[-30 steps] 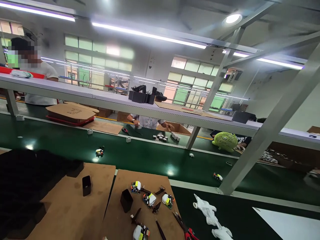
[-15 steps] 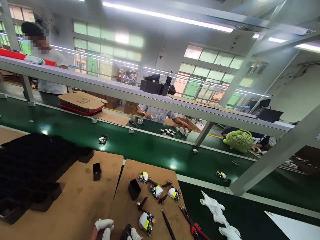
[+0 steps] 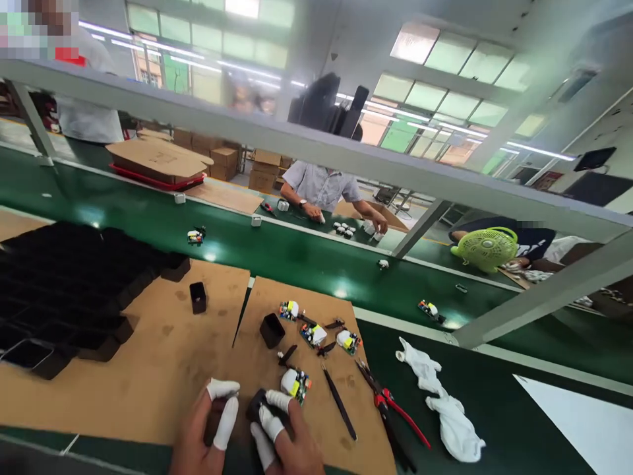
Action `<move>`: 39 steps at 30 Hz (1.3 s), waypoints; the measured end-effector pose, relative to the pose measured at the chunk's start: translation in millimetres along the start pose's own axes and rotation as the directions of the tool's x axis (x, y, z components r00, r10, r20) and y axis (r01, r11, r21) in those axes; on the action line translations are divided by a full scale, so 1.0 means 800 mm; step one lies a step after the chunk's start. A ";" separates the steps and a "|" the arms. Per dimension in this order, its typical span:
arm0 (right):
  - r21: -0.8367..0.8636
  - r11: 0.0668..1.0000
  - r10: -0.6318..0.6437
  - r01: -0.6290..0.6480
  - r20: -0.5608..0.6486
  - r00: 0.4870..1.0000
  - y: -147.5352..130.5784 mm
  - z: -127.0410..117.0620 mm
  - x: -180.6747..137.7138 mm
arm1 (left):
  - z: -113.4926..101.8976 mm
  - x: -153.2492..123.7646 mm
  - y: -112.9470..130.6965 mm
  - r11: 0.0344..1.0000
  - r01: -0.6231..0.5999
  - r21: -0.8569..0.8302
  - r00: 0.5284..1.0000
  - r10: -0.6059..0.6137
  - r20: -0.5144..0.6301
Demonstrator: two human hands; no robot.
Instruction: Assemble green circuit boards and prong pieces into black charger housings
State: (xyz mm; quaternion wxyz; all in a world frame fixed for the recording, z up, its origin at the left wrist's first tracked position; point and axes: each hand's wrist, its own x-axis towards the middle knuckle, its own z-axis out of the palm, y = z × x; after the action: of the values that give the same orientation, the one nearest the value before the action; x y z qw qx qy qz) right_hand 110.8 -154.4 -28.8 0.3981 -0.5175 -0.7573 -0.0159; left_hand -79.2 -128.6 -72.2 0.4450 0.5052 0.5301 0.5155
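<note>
In the head view my left hand [image 3: 200,429] is low in the middle, white finger cots on its thumb and forefinger. Their tips come close together in a pinch; whatever lies between them I cannot make out. My right hand [image 3: 291,435], also in white finger cots, grips a small black plastic piece [image 3: 256,404] just above the brown board. Beyond it lies a circuit board [image 3: 297,384] with a white lump and yellow part. Several similar boards lie farther off, near an upright open black box [image 3: 271,330]. Black tweezers [image 3: 339,404] and red-handled pliers [image 3: 383,396] rest to the right.
Many black boxes [image 3: 93,284] are massed at left; one box [image 3: 198,298] stands apart. White gloves [image 3: 440,396] lie at right. Behind runs a green conveyor [image 3: 297,254] carrying boards. A metal post [image 3: 539,284] slants at right near a green fan [image 3: 487,249]. A co-worker [image 3: 326,188] sits opposite.
The view has tipped downward, so the bench items sit higher and both hands show more fully. The co-worker's hand on the left has come down near the table.
</note>
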 end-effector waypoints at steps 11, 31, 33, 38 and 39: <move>0.266 0.964 0.000 -0.024 0.091 0.996 -0.010 -0.018 0.009 | -0.005 -0.005 0.041 0.999 -0.027 0.026 1.000 0.027 0.017; 0.884 -0.261 0.845 -0.388 0.403 0.350 -0.053 -0.034 0.050 | -0.012 -0.005 0.049 0.999 -0.037 0.030 0.999 0.038 -0.030; 0.887 -0.215 0.850 -0.408 0.375 0.369 -0.051 -0.034 0.048 | -0.013 -0.005 0.047 0.998 -0.050 0.038 0.998 0.051 -0.035; 0.751 0.459 0.777 -0.474 -0.080 0.625 -0.050 -0.017 0.025 | -0.010 -0.005 0.050 1.000 -0.026 0.007 0.998 0.027 -0.064; 0.623 0.662 0.643 -0.417 -0.185 0.744 -0.048 -0.011 0.019 | -0.009 -0.006 0.051 1.000 -0.023 -0.004 0.997 0.022 -0.068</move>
State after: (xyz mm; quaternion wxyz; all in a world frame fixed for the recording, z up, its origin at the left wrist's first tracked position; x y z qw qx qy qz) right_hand 83.3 -164.6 1.6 0.6562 -0.5698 -0.4449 0.2164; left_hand -82.7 -135.5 -31.4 0.4221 0.4920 0.5379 0.5388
